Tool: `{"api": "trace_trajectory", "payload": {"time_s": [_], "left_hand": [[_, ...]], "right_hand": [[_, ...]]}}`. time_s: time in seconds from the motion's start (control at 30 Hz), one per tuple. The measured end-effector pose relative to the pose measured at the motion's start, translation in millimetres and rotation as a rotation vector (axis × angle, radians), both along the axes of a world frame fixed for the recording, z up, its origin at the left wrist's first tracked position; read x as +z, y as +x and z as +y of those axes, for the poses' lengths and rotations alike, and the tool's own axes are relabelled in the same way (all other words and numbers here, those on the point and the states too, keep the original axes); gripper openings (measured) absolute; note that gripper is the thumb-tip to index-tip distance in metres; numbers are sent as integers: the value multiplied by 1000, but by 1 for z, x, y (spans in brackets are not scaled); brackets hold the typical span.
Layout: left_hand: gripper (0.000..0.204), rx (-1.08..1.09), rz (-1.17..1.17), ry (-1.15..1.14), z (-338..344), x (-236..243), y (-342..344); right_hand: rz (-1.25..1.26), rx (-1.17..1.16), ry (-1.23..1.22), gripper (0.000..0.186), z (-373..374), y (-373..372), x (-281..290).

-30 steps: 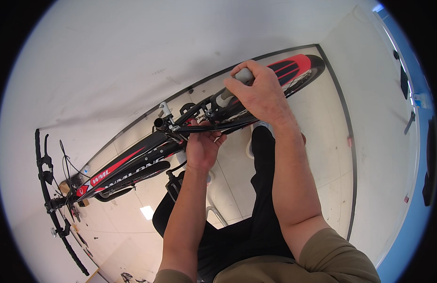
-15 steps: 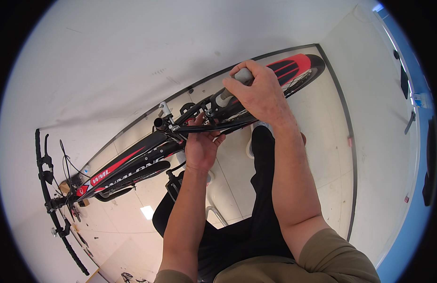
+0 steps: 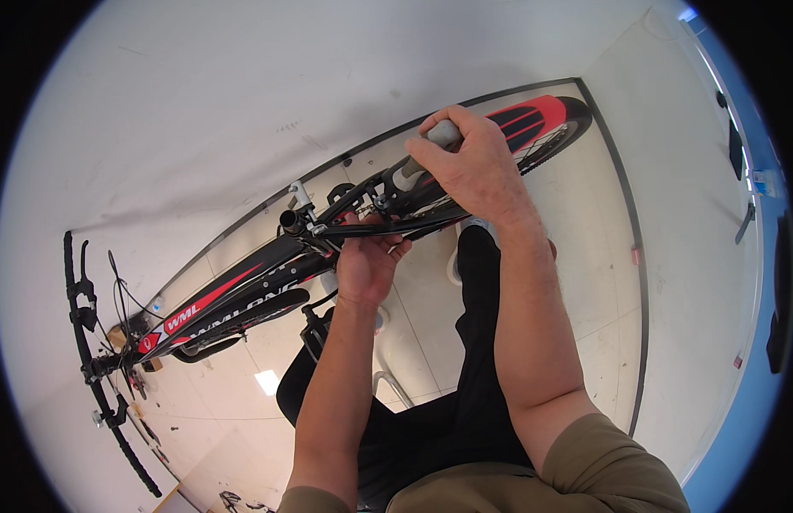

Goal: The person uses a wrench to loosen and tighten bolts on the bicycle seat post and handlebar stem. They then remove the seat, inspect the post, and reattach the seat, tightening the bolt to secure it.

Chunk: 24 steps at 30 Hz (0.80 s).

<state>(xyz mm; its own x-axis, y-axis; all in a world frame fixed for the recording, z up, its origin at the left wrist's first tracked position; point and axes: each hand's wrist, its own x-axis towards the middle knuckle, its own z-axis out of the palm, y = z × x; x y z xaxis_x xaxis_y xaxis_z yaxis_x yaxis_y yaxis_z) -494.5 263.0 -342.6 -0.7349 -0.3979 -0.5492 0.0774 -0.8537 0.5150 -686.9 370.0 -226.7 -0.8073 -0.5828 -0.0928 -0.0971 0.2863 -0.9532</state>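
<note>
White wall [image 3: 268,77] across top of frame. Black-and-red bicycle [image 3: 215,301] slanting lower left to upper right, below it. Black handlebar [image 3: 94,370] at far left; red-and-black mudguard [image 3: 524,124] upper right. Right hand [image 3: 480,167], upper centre, wrapped round grey handle, thumb and fingers closed on it. Left hand [image 3: 369,269], centre, palm up under dark frame tube, fingertips partly hidden: cannot tell whether pinching anything. Grey handle [image 3: 445,135] upper centre, just above bicycle's rear half. Open tube end [image 3: 290,223] left of centre.
</note>
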Motion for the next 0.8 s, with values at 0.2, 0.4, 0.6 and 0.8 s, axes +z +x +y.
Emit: {"api": "trace_trajectory", "payload": {"time_s": [0.2, 0.4, 0.6, 0.8], "left_hand": [[23, 77, 53, 16, -5, 0, -4], [13, 77, 105, 51, -15, -11, -5], [10, 19, 106, 20, -22, -16, -7], [18, -65, 119, 19, -23, -16, -4]], "right_hand": [[-108, -13, 38, 30, 0, 3, 14], [-86, -22, 14, 28, 0, 3, 12], [-49, -16, 7, 28, -1, 3, 8], [-45, -11, -1, 28, -1, 2, 5]]}}
